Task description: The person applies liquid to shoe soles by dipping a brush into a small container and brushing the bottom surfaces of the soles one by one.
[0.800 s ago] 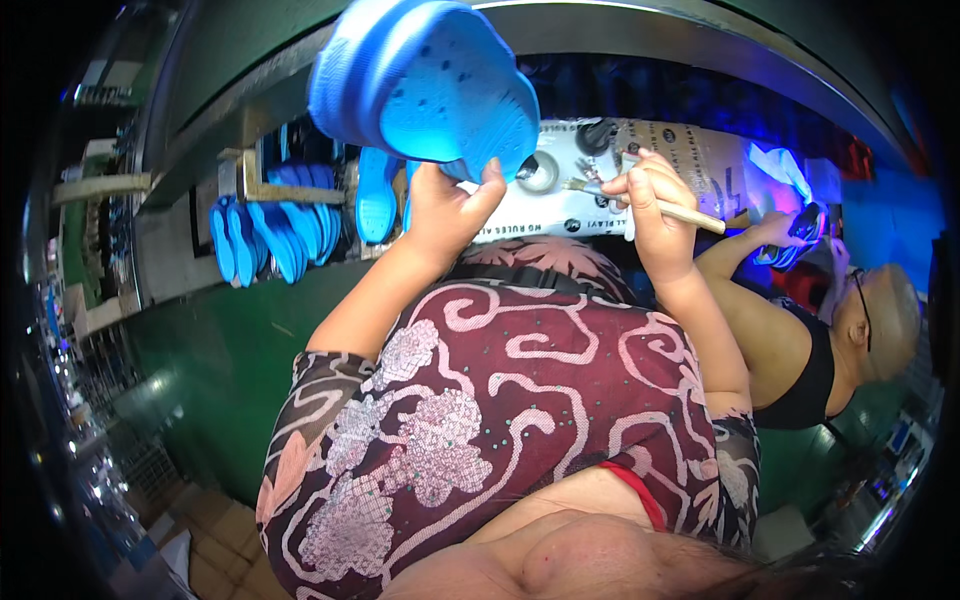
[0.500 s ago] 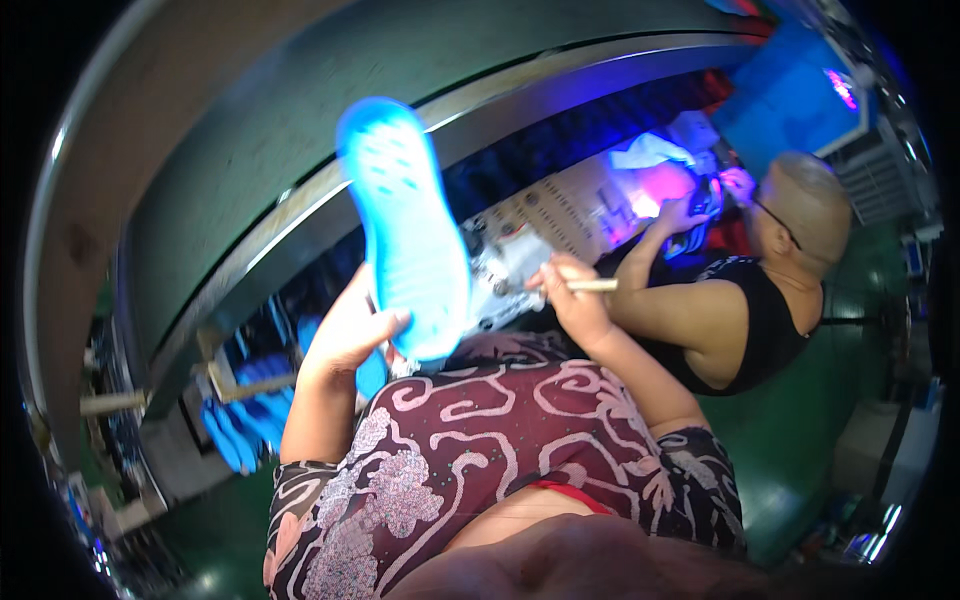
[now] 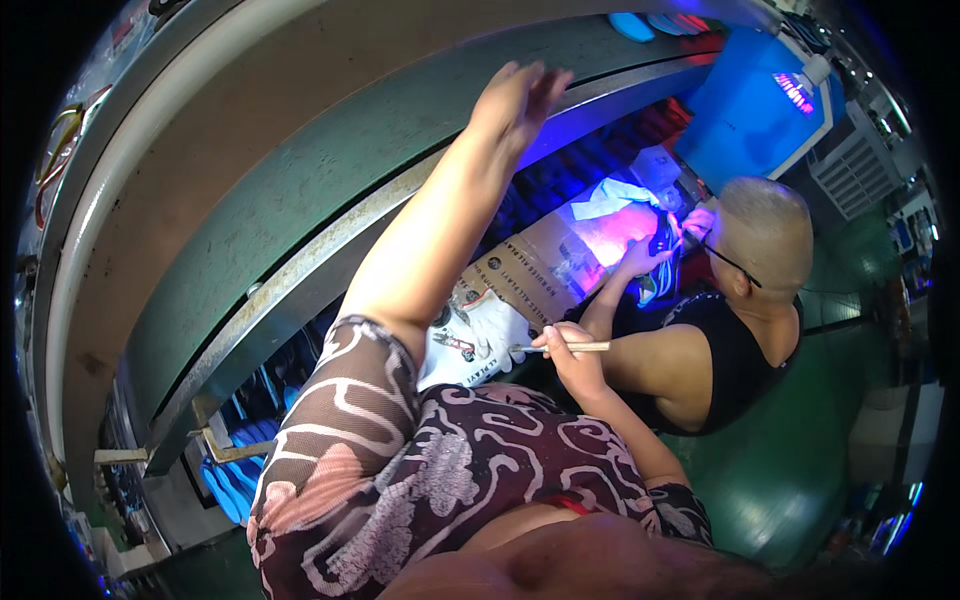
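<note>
My left hand (image 3: 515, 98) reaches far out over the green conveyor belt (image 3: 300, 185), near its metal edge. Its fingers are stretched out and slightly blurred, with nothing seen in them. Close in front of my body, my right hand (image 3: 572, 362) grips a thin brush (image 3: 592, 346) with a pale wooden handle. The brush's greyish tip points left, over a white printed cloth or bag (image 3: 470, 338) by my lap. At the far end of the belt lie blue shoe soles (image 3: 631, 27).
A co-worker (image 3: 740, 310) sits close on my right, hands at a shoe under purple light. Printed cardboard (image 3: 520, 278) lies between us. The belt's metal rail (image 3: 290, 265) runs along the front. More blue soles (image 3: 228, 485) stand at lower left, and a blue machine (image 3: 750, 110) stands beyond the co-worker.
My left hand has let go of the blue sole and swung up and out over the belt. The right hand still holds the brush, a little lower. The view has shifted.
</note>
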### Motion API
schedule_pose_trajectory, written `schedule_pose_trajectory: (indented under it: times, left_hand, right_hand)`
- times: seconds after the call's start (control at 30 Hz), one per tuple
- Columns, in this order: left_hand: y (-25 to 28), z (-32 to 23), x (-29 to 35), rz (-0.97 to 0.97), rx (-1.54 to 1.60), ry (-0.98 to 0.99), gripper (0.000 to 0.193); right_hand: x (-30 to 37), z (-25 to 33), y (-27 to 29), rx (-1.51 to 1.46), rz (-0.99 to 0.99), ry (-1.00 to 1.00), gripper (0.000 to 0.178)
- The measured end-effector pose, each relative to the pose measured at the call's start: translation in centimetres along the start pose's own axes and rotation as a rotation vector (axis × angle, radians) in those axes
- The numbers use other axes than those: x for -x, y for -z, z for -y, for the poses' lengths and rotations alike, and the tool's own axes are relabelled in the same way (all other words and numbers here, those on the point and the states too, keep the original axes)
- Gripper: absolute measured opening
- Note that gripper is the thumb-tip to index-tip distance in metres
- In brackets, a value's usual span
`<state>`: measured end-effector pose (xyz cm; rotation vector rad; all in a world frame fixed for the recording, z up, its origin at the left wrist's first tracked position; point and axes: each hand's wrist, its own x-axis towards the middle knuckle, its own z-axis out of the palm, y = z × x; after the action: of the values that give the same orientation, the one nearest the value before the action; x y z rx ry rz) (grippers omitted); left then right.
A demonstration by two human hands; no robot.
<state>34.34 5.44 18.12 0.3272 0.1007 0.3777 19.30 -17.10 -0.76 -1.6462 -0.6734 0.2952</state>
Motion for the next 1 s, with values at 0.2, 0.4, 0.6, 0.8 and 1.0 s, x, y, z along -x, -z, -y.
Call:
schedule_pose_trajectory:
  times: [0.2, 0.4, 0.6, 0.8, 1.0]
  left_hand:
    - [17.4, -11.3, 19.4, 0.029, -0.937, 0.042, 0.045]
    - [37.1, -17.1, 42.6, -0.789, -1.801, 0.023, 0.04]
    - [43.2, -15.4, 48.4, -1.435, -2.105, 0.189, 0.051]
    - [46.7, -19.2, 49.5, -1.47, -1.987, 0.506, 0.038]
    - [45.7, -19.7, 51.2, -1.403, -1.956, 0.198, 0.051]
  right_hand:
    - [-0.2, -0.6, -2.9, -0.079, 0.054, -0.098, 0.025]
    - [-0.7, 0.6, -4.4, -0.086, 0.217, -0.118, 0.033]
    - [-1.1, -1.5, -7.3, -0.033, 0.399, -0.232, 0.025]
    - [-1.7, -4.2, -15.8, 0.122, 0.489, -0.086, 0.016]
    - [-2.2, -8.2, -19.9, 0.289, 0.413, 0.162, 0.015]
